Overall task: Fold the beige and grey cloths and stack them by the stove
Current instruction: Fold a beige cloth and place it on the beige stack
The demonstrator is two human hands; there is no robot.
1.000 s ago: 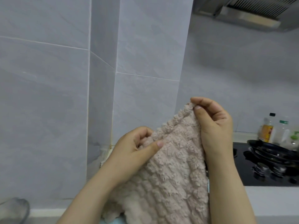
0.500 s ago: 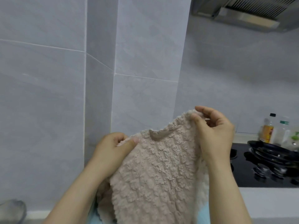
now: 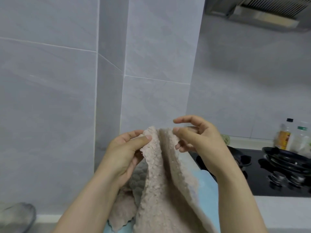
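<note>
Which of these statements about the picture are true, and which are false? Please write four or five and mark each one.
1. The left hand pinches the top edge of the beige cloth. True.
2. The cloth lies flat and folded on the counter. False: it is held up in the air and hangs down.
3. The right hand is closed in a tight fist. False: its index finger is lifted and spread; only the thumb touches the cloth.
4. A black stove is to the right of the hands. True.
5. Bottles stand behind the stove, near the wall. True.
</note>
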